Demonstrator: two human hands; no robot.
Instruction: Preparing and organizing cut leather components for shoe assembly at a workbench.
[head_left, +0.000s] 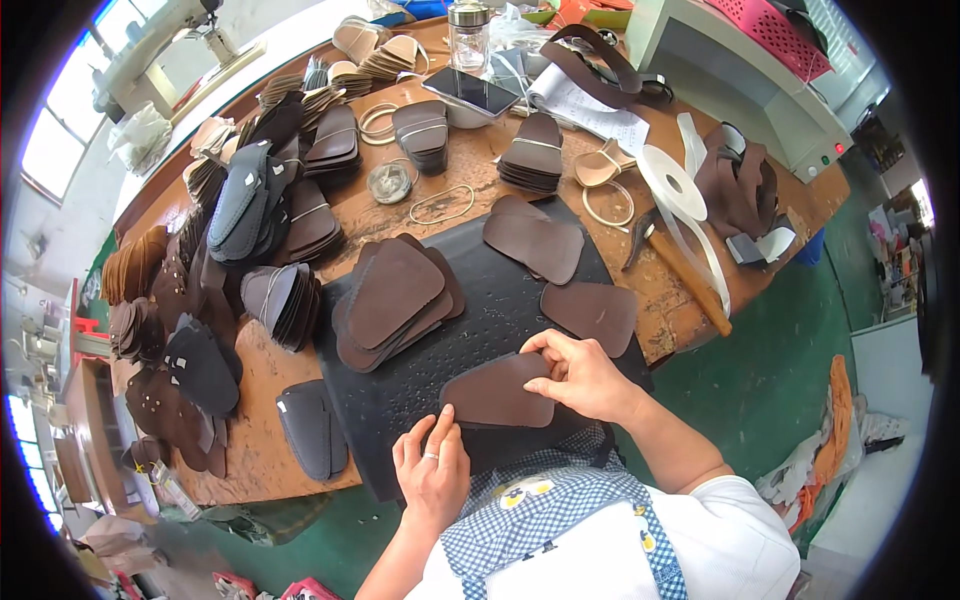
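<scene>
A brown leather piece point(497, 392) with rounded corners lies on the black rubber mat point(480, 300) near the table's front edge. My left hand point(432, 470) presses its fingers on the piece's near left end. My right hand point(580, 375) grips the piece's right end, fingers curled over its edge. A fanned stack of similar brown pieces point(395, 300) lies further back on the mat, and single pieces point(535, 242) point(590, 315) rest to the right.
Many stacks of brown and dark leather pieces point(255, 215) cover the wooden table's left and back. A hammer point(690, 280), white tape roll point(672, 185), phone point(470, 90), glass jar point(468, 35), metal rings point(440, 205) and paper lie behind. Green floor lies below right.
</scene>
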